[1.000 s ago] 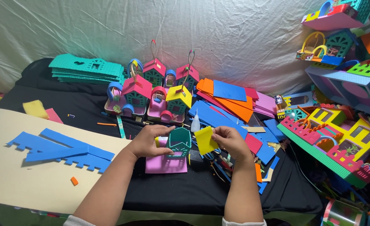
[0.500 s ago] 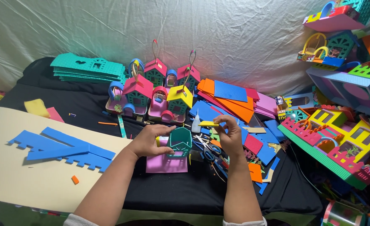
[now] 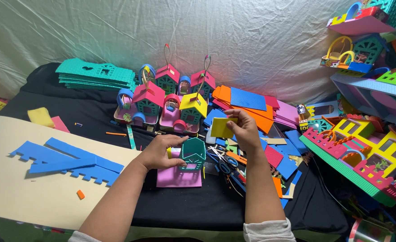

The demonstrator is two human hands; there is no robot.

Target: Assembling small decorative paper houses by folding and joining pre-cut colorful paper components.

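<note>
Over the black table [image 3: 50,89], left hand [image 3: 155,152] grips a teal house [image 3: 192,153] (right hand [image 3: 242,127] pinches a yellow piece [image 3: 221,127]).

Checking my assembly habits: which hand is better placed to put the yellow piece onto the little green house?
Probably the right hand: it holds the yellow piece, while the left hand steadies the green house.

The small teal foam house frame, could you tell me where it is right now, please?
In the head view, the small teal foam house frame stands on a pink foam square at table centre, held by the left hand, beside the scissors.
</note>
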